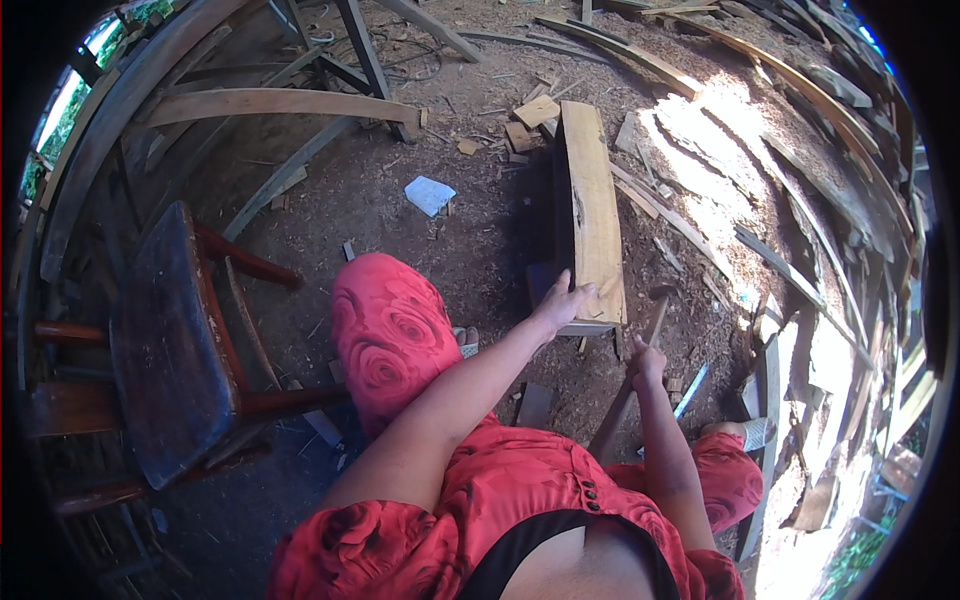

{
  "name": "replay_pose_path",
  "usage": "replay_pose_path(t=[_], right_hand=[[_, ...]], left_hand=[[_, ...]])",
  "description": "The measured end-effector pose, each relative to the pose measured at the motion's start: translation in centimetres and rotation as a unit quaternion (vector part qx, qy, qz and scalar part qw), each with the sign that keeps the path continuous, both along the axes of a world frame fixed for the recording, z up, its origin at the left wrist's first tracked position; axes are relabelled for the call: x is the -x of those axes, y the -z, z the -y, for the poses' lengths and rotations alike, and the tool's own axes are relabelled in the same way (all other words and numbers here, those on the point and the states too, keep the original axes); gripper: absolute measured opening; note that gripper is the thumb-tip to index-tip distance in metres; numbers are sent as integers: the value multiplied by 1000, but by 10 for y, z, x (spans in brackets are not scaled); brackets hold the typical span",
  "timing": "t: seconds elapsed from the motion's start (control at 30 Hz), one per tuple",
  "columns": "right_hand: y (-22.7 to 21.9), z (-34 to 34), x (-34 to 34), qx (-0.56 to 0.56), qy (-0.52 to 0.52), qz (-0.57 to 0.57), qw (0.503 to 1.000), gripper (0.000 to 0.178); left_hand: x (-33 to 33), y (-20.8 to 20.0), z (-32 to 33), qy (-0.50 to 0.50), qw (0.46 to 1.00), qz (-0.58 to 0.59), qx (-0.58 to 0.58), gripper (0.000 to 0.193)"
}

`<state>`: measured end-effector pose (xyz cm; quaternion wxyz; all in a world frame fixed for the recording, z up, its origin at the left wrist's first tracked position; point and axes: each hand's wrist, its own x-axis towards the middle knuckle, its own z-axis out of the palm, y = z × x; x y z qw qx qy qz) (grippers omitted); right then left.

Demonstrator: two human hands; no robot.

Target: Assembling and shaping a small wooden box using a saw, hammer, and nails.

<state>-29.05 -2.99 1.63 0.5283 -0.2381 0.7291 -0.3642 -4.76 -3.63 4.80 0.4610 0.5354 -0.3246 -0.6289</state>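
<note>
A long narrow box-like piece made of wooden planks stands on the ground in front of me, its pale top board facing up. My left hand grips its near end, fingers at the left edge and on the top. To the right and nearer, my right hand is closed around the wooden handle of a hammer. The hammer's dark head is up beyond the hand, beside the box's near right corner and apart from it. The inside of the box is mostly in shadow.
A dark wooden chair lies tipped at the left. Behind it stand long timbers. Wood offcuts and a whitish flat piece lie on the ground. Planks and scraps pile up along the right.
</note>
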Motion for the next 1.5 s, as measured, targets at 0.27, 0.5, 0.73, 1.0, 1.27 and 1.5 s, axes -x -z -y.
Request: replay_pose_path(t=[0.27,0.5,0.73,1.0,1.27,1.5], right_hand=[[112,-15,131,-23,-37,-357,933,17],[5,50,56,92,-214,-411,882,74],[-153,150,-133,255,-371,-317,835,82],[-118,200,-205,182,-432,-422,776,115],[-114,212,-216,146,-414,-400,805,104],[-112,211,-214,200,-379,-383,819,93]], left_hand=[[-47,-106,91,34,930,359,-66,80],[-159,-119,219,36,873,483,58,49],[-212,-25,296,85,826,557,-16,46],[-196,48,367,144,753,642,-4,38],[-189,97,435,179,707,680,81,48],[-184,119,473,246,576,774,91,48]])
